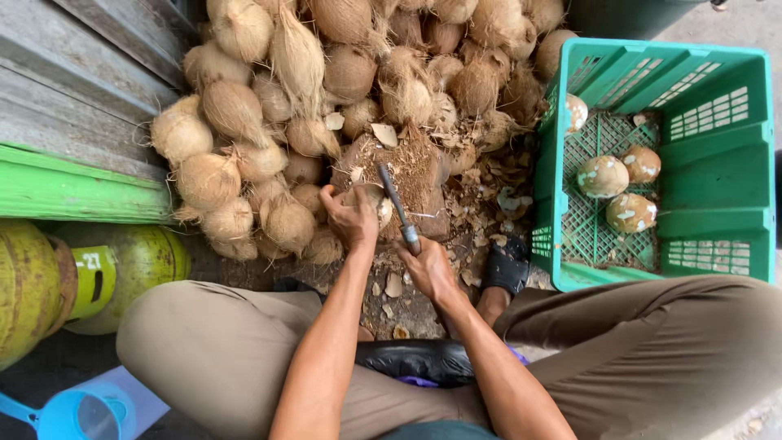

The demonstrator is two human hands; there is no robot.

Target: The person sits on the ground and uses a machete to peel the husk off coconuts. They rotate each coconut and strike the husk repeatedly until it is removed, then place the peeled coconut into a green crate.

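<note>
Your knees frame the chopping block [419,175] — left hand [352,218] clasps a coconut [376,202] there, right hand [428,267] grips the knife [397,209]. Husked coconuts [269,106] pile far left; green crate [717,171] stands right.

Brown husked coconuts [236,106], green lattice-patterned crate [717,163], yellow-green gas cylinder [32,285].
</note>
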